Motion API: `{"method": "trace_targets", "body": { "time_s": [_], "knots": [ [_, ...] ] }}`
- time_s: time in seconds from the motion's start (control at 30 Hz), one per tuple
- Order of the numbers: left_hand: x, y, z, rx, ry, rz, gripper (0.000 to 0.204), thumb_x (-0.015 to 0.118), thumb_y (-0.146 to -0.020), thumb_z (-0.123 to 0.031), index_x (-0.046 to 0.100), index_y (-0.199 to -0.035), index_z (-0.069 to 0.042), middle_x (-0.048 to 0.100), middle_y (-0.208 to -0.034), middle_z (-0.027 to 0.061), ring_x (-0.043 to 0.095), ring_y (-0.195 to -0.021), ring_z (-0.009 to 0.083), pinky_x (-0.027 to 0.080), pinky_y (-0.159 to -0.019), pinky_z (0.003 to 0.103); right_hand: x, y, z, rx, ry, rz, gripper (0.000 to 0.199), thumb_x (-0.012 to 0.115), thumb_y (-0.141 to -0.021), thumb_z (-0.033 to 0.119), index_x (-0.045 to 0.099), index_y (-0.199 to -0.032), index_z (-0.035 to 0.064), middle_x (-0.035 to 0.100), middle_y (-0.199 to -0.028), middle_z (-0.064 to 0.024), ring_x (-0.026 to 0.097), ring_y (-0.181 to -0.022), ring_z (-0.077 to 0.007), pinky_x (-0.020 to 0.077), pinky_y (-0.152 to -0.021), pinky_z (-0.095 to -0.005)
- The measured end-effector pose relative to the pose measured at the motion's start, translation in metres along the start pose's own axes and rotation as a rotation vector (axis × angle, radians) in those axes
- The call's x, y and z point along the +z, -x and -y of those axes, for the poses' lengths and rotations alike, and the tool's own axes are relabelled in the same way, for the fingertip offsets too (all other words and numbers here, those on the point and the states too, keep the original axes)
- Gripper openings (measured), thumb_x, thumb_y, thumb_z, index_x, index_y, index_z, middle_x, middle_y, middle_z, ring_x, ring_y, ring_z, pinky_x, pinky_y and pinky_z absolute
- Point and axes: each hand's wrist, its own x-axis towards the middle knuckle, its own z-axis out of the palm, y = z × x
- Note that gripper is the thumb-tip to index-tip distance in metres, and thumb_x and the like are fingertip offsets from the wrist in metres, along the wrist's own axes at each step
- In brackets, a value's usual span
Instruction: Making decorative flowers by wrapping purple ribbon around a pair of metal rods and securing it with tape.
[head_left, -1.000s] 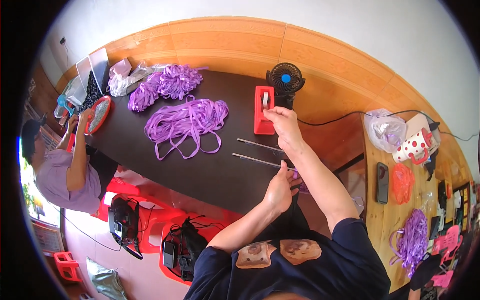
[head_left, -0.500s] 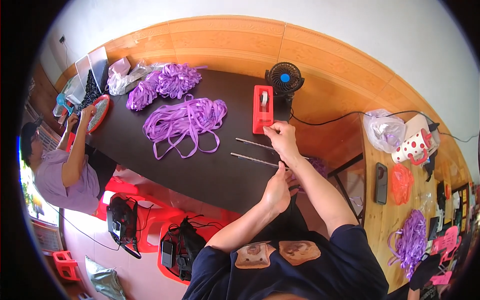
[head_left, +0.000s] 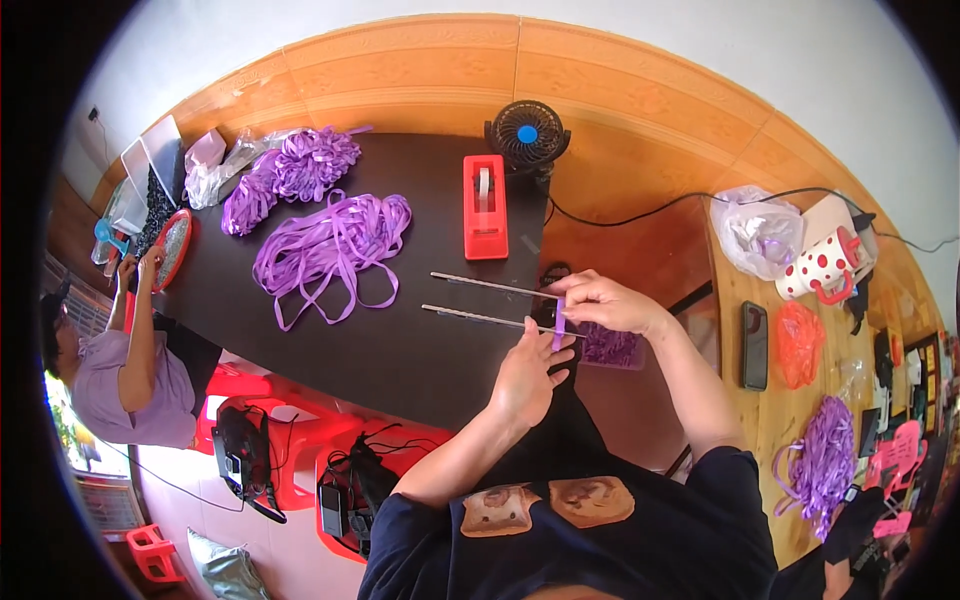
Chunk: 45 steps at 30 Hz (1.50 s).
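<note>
Two thin metal rods [head_left: 488,283] lie side by side on the dark table, their right ends past its edge. A short strip of purple ribbon [head_left: 560,325] runs across those ends. My right hand [head_left: 615,304] is closed, pinching the ribbon near the farther rod. My left hand [head_left: 527,375] is at the nearer rod, thumb raised beside it and fingers apart, with the ribbon's lower end against the fingers. A red tape dispenser [head_left: 486,207] with a roll of tape stands beyond the rods. A small piece of clear tape [head_left: 531,245] clings to the table edge.
Loose purple ribbon [head_left: 335,250] and bundled ribbon [head_left: 300,165] lie on the table. A black fan [head_left: 528,134] stands behind the dispenser. Below the edge is a bin of purple pieces [head_left: 612,346]. A co-worker [head_left: 130,370] works at the left by a red tray [head_left: 177,250].
My right hand has left the tape dispenser and come back toward me to the rods, where purple ribbon now shows across their ends. The view has shifted slightly.
</note>
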Motion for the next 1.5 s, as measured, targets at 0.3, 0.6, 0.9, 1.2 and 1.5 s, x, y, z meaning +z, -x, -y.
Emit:
{"method": "trace_targets", "body": {
  "time_s": [0.3,0.6,0.9,1.2,1.5],
  "knots": [
    [-0.001,0.001,0.002,-0.002,-0.008,-0.026,0.068,0.033,-0.094,-0.059,0.046,-0.127,-0.001,0.050,-0.126,0.0120,0.043,-0.114,0.0245,0.028,-0.097,0.039,0.005,-0.003,-0.019,-0.028,0.070,-0.018,0.010,0.061,-0.083,0.012,0.063,-0.081,0.0034,0.057,-0.119,-0.0118,0.040,-0.115,-0.0265,0.0337,-0.097,-0.0378],
    [0.006,0.001,0.001,-0.005,-0.021,-0.079,0.067,0.034,-0.094,-0.059,0.048,-0.123,-0.001,0.051,-0.124,0.0119,0.044,-0.112,0.0232,0.030,-0.094,0.038,0.013,-0.007,-0.022,0.018,0.169,-0.117,0.013,0.064,-0.080,0.016,0.065,-0.075,0.0038,0.061,-0.114,-0.0096,0.044,-0.112,-0.0258,0.0344,-0.096,-0.0392],
    [0.008,-0.001,0.003,0.010,0.016,-0.117,0.064,0.039,-0.092,-0.058,0.049,-0.120,-0.002,0.053,-0.113,0.0091,0.045,-0.110,0.0232,0.029,-0.095,0.039,0.042,-0.014,0.020,0.290,0.725,-0.368,0.017,0.067,-0.063,0.026,0.065,-0.058,0.0095,0.062,-0.068,-0.0065,0.053,-0.084,-0.0259,0.0334,-0.071,-0.0431],
    [0.017,0.005,-0.007,-0.006,-0.001,-0.076,0.050,0.041,-0.094,-0.052,0.052,-0.114,-0.007,0.053,-0.109,0.0047,0.047,-0.103,0.0186,0.030,-0.094,0.039,0.067,-0.007,0.042,0.300,1.021,-0.610,0.017,0.068,-0.062,0.028,0.068,-0.059,0.0118,0.061,-0.064,-0.0101,0.055,-0.081,-0.0289,0.0293,-0.067,-0.0431],
    [0.013,0.006,-0.007,-0.013,0.037,-0.069,0.037,0.044,-0.096,-0.045,0.056,-0.105,-0.012,0.055,-0.108,0.0034,0.049,-0.101,0.0186,0.033,-0.090,0.040,0.064,0.005,0.035,0.261,0.882,-0.840,0.039,0.069,-0.070,0.043,0.065,-0.058,0.0060,0.058,-0.058,-0.0092,0.056,-0.068,-0.0256,0.0327,-0.062,-0.0437]
  ]
}}
